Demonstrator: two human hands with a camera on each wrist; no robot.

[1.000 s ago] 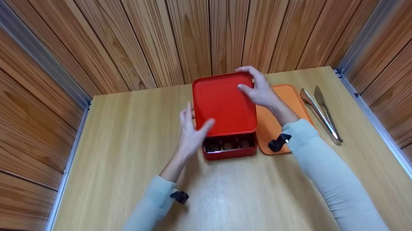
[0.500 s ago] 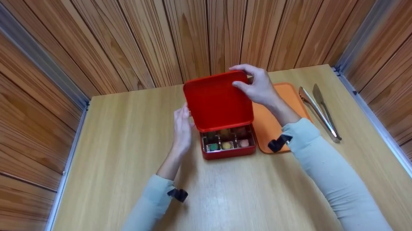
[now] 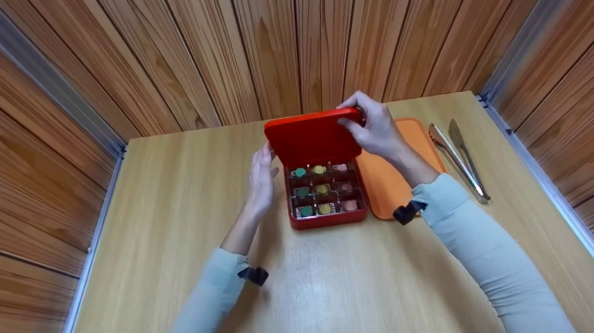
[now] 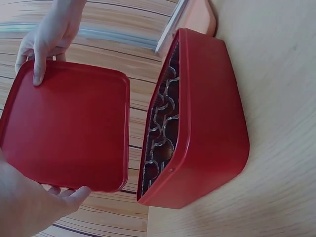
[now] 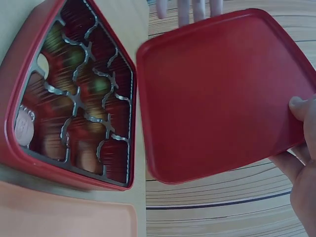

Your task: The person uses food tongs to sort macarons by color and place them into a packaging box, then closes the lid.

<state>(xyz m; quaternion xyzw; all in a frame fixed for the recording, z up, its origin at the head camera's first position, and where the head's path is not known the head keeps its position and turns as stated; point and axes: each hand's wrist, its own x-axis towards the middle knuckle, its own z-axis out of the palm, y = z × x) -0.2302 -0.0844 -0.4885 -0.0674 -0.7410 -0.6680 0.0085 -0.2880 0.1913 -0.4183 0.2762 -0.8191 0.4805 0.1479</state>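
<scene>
My right hand pinches the right far corner of a red square lid, thumb on its inner face and fingers behind. The lid stands tilted up over the back of a red box. At the lid's left edge is my left hand, its fingers fairly straight and touching that edge; in the right wrist view its fingers show beyond the rim. A divider splits the box into compartments, which hold small round sweets in rows of green, yellow and pink.
An orange tray lies right beside the box, partly under my right forearm. Farther right are metal tongs and a utensil with a flat blade. Wood-panelled walls close in the table at the back and sides.
The lid has tipped up and back from over the box, uncovering the rows of sweets. My left hand has shifted slightly left, its thumb now off the lid's face. My right hand keeps its grip.
</scene>
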